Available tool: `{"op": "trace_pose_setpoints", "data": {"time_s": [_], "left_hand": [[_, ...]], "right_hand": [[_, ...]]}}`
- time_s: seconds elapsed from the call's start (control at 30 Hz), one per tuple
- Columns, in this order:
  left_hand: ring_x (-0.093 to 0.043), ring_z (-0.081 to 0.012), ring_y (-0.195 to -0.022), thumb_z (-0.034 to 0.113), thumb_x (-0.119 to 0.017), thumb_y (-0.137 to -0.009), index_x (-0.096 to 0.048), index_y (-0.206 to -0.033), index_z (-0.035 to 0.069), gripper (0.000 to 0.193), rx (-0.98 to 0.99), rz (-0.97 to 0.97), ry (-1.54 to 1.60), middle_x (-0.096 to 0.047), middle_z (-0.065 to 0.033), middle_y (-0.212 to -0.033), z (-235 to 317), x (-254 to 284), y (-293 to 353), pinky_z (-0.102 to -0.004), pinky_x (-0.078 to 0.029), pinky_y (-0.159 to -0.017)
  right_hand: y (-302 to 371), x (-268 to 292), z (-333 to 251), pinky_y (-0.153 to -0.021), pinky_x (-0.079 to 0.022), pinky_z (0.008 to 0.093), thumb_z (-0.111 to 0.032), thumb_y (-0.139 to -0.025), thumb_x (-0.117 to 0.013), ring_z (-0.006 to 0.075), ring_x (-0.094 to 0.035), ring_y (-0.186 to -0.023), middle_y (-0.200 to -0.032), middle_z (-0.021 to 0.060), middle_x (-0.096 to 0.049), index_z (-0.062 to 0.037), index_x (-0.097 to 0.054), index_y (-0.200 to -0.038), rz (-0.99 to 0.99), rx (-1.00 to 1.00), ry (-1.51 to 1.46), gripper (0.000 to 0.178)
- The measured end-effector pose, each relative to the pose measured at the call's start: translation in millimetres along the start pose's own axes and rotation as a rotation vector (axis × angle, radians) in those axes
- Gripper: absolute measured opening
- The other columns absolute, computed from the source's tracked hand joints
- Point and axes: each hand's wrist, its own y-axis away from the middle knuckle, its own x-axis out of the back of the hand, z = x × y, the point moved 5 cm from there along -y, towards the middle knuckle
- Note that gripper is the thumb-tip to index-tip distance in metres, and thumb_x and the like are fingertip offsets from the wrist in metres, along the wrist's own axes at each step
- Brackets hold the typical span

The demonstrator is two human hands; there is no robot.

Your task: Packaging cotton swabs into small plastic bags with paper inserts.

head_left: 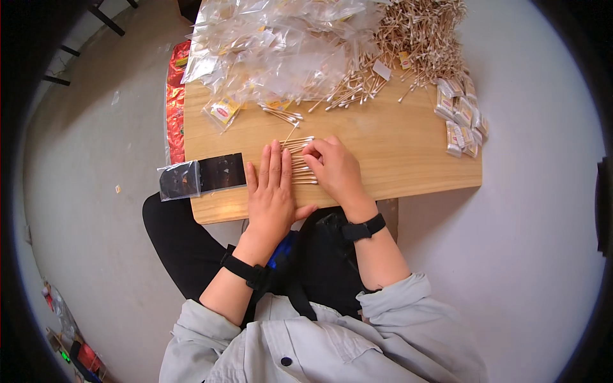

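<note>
Light wooden table (396, 150), pale grey floor (96, 210), dark furniture legs (107, 21).

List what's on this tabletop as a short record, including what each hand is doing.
Left hand: flat, fingers extended, over a row of cotton swabs
Right hand: fingertips together at the row's right end; grip unclear
Left side: black strip, clear plastic over its left end
Far side: clear bags piled up; swab heap to their right
Right edge: small packs, clustered

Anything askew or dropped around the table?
One cotton swab slants beyond the swab row under the left hand, out of line with it. A small scrap lies on the floor left of the table.
</note>
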Motion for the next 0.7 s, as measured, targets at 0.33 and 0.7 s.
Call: {"op": "trace_pose_setpoints", "data": {"time_s": [0.33, 0.7], "left_hand": [[-0.017, -0.0297, -0.148, 0.062, -0.075, -0.060, -0.028, -0.148, -0.001, 0.119, 0.017, 0.006, 0.007, -0.021, -0.0181, -0.158, -1.4, 0.5, 0.4, -0.0542, -0.010, -0.117], [-0.018, -0.0293, -0.148, 0.063, -0.073, -0.061, -0.030, -0.148, 0.000, 0.116, -0.007, 0.023, -0.043, -0.023, -0.0167, -0.158, -5.4, -5.9, 2.6, -0.0549, -0.009, -0.117]], "right_hand": [[-9.0, -6.1, 7.0, -0.064, -0.051, 0.0314, -0.012, -0.082, -0.069, 0.0180, -0.063, -0.071, -0.085, 0.0057, -0.063, -0.0067, -0.065, -0.093, -0.020, -0.055, 0.034, 0.013], [-31.2, 3.3, -5.8, -0.065, -0.051, 0.0294, -0.015, -0.083, -0.070, 0.0166, -0.062, -0.071, -0.085, 0.0047, -0.061, -0.0095, -0.069, -0.101, 0.121, 0.115, -0.061, 0.018]]}}
